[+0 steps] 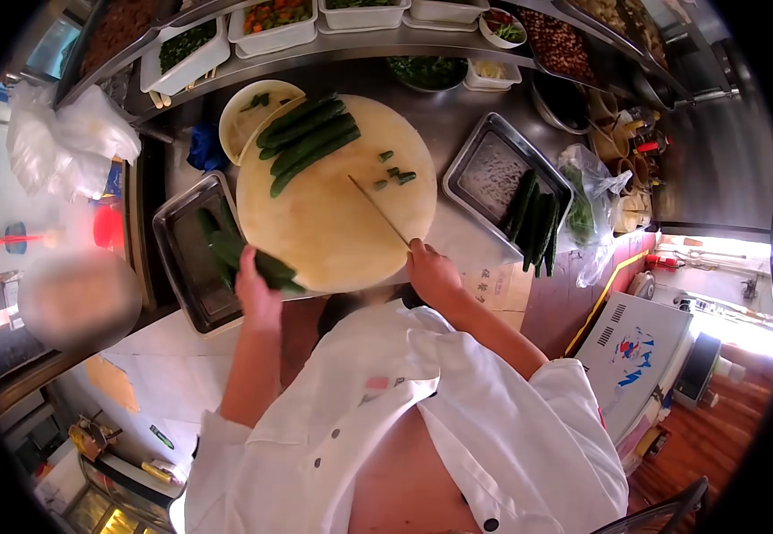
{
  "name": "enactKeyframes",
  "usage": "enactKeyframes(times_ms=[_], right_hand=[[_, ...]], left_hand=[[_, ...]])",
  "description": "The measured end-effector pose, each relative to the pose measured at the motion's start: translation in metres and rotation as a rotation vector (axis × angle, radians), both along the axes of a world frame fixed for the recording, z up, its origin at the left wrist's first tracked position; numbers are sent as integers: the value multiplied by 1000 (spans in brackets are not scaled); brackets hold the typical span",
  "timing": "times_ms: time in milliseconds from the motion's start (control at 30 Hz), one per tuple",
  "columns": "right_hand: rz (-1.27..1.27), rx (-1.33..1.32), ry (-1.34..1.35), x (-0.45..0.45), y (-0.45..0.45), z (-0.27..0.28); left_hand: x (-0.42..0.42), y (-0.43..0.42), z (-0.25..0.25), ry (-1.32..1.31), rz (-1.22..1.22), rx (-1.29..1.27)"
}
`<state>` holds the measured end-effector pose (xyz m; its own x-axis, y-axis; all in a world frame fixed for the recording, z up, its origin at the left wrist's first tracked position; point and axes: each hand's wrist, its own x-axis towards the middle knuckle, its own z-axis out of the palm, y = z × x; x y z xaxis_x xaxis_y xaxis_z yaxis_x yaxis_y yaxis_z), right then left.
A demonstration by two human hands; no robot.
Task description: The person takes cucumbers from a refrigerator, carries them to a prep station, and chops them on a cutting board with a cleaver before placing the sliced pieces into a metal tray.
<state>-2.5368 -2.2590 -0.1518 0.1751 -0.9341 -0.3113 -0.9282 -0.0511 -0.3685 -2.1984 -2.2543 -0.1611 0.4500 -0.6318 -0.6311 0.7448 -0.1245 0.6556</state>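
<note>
My right hand is closed round the handle of a kitchen knife, whose thin blade lies over the round cutting board. My left hand, slightly blurred, grips several dark green cucumbers at the board's lower left edge, beside a metal tray with more cucumbers in it. A row of cucumbers lies on the upper left of the board. Small cut ends are scattered to the right of them.
At the right stands another metal tray with several cucumbers, next to a plastic bag of greens. A pale bowl sits behind the board. Above, a shelf carries containers of chopped food. A blurred person is at the left.
</note>
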Motion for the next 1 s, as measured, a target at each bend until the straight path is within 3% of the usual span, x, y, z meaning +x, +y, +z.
enactKeyframes(times_ms=[133, 267, 333, 367, 433, 467, 500, 567, 767, 1000], right_hand=[[-52, 75, -104, -12, 1, 6], [-122, 51, -225, -22, 2, 7], [-148, 61, -226, -27, 3, 6], [-175, 70, -229, -29, 6, 6], [-183, 87, -221, -29, 7, 14], [-189, 94, -215, -28, 6, 16], [-190, 96, -215, -27, 6, 16], [-182, 65, -229, -25, 6, 13], [-197, 189, -214, 1, -9, 41], [-209, 147, -248, 11, -13, 23]], left_hand=[[-79, -32, -15, 35, 171, 94], [-97, -23, -11, 272, 112, 143], [-99, -12, -3, 54, -191, 306], [-97, -3, -8, 55, -192, 313], [-81, 12, -29, -621, -736, 12], [-69, 8, -35, -1157, -925, -150], [-66, -3, -19, -1156, -927, -149], [-60, -28, 10, -1934, -1068, -252], [-37, -78, -18, -2055, -1109, -296], [-50, -83, -31, -2055, -1247, -207]])
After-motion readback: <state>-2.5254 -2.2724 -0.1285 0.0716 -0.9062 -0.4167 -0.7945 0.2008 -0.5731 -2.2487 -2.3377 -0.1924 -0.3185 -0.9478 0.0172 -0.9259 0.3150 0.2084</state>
